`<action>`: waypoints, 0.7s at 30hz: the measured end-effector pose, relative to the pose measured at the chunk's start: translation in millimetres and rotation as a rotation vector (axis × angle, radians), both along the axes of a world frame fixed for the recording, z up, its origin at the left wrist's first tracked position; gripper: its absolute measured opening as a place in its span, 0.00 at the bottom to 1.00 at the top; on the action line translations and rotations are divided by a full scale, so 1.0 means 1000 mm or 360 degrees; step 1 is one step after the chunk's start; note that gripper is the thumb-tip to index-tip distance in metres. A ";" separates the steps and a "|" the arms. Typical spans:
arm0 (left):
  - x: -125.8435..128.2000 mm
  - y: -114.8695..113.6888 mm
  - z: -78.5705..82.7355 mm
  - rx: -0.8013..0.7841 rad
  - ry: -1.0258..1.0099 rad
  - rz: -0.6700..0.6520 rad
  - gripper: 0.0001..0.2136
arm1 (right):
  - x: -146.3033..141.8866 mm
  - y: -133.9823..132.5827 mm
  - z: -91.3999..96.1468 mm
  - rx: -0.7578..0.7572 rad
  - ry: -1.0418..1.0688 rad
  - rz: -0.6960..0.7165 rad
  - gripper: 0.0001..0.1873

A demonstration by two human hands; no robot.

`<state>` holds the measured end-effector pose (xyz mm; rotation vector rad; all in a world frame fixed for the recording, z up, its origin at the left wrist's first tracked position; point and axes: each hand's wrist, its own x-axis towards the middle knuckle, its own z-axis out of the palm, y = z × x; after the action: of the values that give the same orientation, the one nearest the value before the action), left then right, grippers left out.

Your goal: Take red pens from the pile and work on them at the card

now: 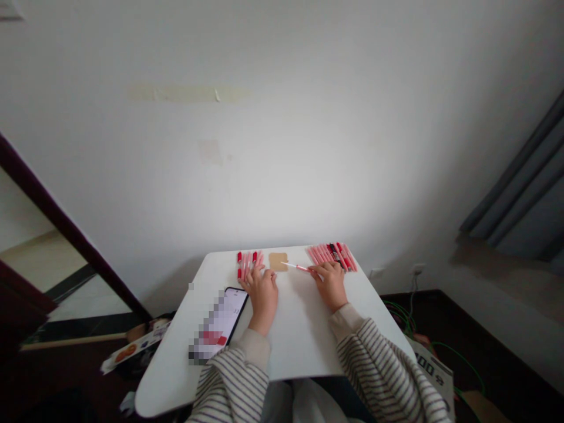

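My right hand (330,284) pinches a slim white-and-red pen piece (291,265); its thin pale end points left, towards a tan square pad (278,258). Just beyond that hand lies a row of pink pens (319,254), with some red and black parts among them. My left hand (261,291) rests on the table with fingers apart, its fingertips at the near end of a smaller group of pink pens with red caps (254,258). Fingers partly cover this group, so whether they touch a pen is hard to see.
A phone (227,317), partly pixelated, lies left of my left wrist on the white table (299,346). The table's far edge stands against a wall (282,176). Green cables (400,314) and a printed box (434,370) are on the floor at the right.
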<state>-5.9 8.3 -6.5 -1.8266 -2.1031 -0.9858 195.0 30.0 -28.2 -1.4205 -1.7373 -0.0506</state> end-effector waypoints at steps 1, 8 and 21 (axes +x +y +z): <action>0.000 0.001 0.000 0.0022 -0.0037 -0.0015 0.09 | 0.001 0.000 0.000 0.0009 -0.0003 -0.0021 0.08; -0.001 0.001 0.001 0.0166 -0.0151 -0.0118 0.07 | 0.002 0.001 0.001 0.0045 -0.0021 -0.0078 0.07; -0.003 -0.001 0.002 0.0238 -0.0114 -0.0125 0.06 | 0.001 0.001 0.000 0.0060 -0.0049 -0.0084 0.07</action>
<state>-8.7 7.6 -4.0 -1.8372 -1.9507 -1.2097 195.6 30.6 -28.4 -1.4445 -1.7154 -0.1339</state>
